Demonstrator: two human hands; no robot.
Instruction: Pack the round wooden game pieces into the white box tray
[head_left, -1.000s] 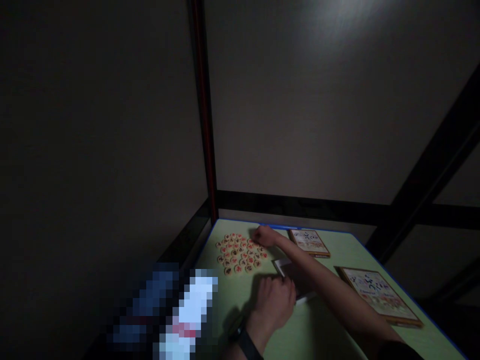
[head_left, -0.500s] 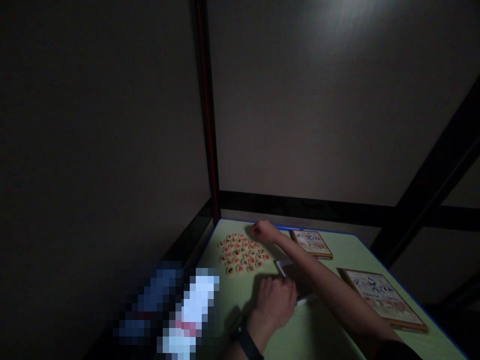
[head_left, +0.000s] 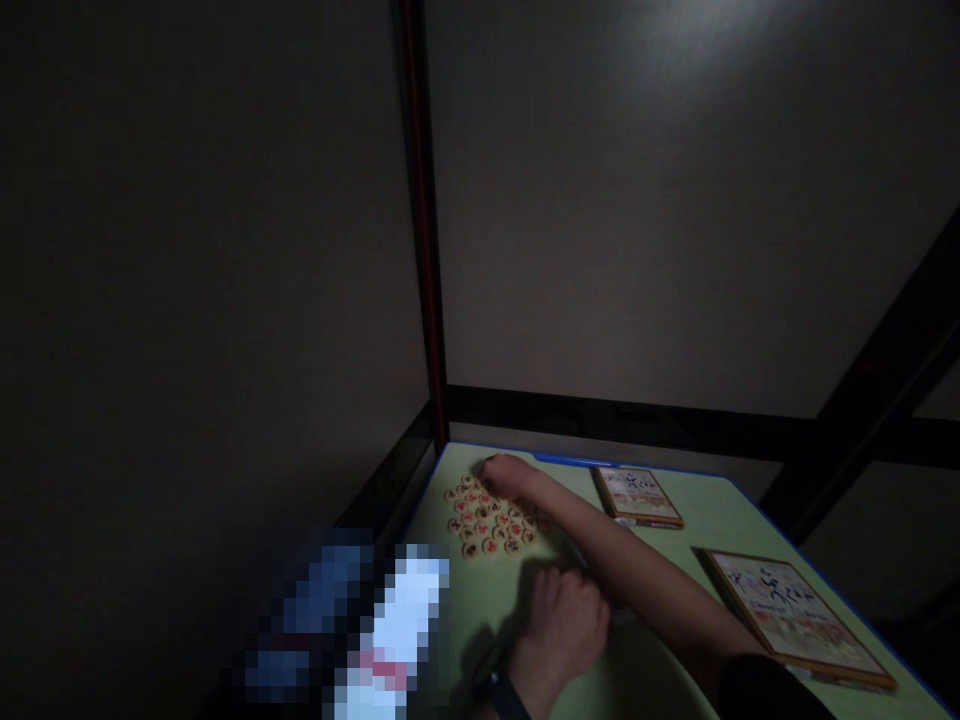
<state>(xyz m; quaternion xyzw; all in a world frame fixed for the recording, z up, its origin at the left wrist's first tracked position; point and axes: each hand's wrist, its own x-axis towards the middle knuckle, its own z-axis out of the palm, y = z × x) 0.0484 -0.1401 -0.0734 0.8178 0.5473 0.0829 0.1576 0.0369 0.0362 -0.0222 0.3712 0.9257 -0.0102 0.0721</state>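
Round wooden Chinese chess pieces [head_left: 490, 546] with red and black characters lie in a loose cluster at the far left of the pale green table [head_left: 480, 590]. My right hand [head_left: 510, 477] reaches across to the far edge of this cluster. It is curled down over the pieces and covers some of them; its fingertips are hidden. Nearer to me, my left hand [head_left: 566, 620], with a dark watch [head_left: 493, 680] on its wrist, is closed and low over the table, right of the cluster. I cannot make out what is inside its fingers.
Two flat boxes with printed lids lie on the right, a smaller-looking far box [head_left: 639, 497] and a near box [head_left: 802, 610]. Dark wall panels [head_left: 622, 250] stand behind and left of the table. A blurred-out patch [head_left: 397, 630] is at the lower left.
My right hand has moved left and down onto the far side of the pieces. The white-edged dark object beneath my right forearm is now almost wholly hidden. The view has shifted slightly.
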